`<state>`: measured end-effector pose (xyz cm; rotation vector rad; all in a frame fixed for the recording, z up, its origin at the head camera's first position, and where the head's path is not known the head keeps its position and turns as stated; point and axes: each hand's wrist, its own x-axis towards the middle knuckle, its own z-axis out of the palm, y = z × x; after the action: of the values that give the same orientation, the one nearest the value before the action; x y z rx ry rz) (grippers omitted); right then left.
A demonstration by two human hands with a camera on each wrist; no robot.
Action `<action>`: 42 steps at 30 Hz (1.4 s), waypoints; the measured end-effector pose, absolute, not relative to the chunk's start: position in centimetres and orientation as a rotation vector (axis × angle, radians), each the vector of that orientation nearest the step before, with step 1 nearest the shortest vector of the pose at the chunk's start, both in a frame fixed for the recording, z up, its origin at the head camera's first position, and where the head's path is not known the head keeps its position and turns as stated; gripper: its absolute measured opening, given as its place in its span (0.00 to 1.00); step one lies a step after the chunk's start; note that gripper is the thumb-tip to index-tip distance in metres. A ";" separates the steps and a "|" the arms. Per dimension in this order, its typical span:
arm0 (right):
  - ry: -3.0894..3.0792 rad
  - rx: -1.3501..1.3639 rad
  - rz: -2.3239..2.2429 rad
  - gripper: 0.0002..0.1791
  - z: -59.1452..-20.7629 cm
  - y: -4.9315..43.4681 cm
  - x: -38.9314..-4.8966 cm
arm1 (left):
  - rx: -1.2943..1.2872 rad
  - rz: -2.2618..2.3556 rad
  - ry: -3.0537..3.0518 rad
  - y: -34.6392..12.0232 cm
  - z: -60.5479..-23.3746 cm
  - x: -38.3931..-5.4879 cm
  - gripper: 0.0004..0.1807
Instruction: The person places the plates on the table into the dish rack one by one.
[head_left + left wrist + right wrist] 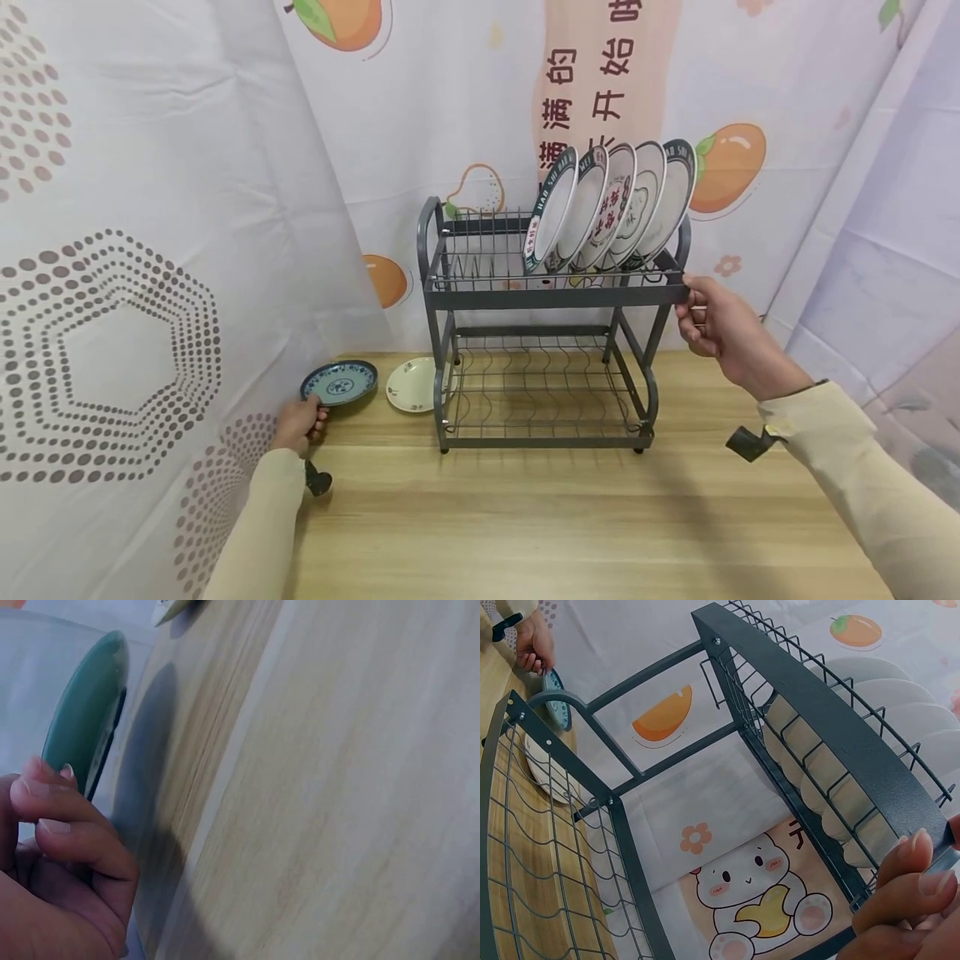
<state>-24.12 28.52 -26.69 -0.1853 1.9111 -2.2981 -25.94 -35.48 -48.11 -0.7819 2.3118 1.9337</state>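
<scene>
At the left of the head view, my left hand (300,422) pinches the near rim of a blue patterned plate (341,383). The left wrist view shows this plate's green-blue side (88,712) between fingers and thumb, its shadow on the tabletop beside it. My right hand (723,333) holds the front right corner of the upper tier of a dark grey two-tier dish rack (555,297). In the right wrist view its fingers (907,889) curl at the end of that tier's bar. Several white plates with dark rims (551,212) stand tilted in the upper tier's right half.
A small cream plate (412,385) lies on the wooden table (525,517), partly behind the rack's left leg. The lower wire shelf (540,392) bears no dishes. Printed curtains (450,100) hang close behind the rack and along the left side.
</scene>
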 end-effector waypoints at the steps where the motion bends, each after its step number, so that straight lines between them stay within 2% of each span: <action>1: 1.913 -0.190 -2.297 0.23 -26.7 28.5 -24.1 | -0.749 1.938 2.318 -35.5 -48.0 -25.8 0.18; 10: 1.926 -0.216 -2.292 0.23 -27.0 28.8 -24.2 | -0.672 1.948 2.379 -35.1 -46.7 -24.6 0.21; 42: 1.906 -0.244 -2.299 0.23 -27.1 28.8 -24.4 | -0.510 2.012 2.354 -32.5 -42.6 -20.7 0.17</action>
<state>-24.40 28.76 -27.06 -0.2439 1.9061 -2.2992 -20.66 -32.51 -42.58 -0.5100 2.3539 2.0121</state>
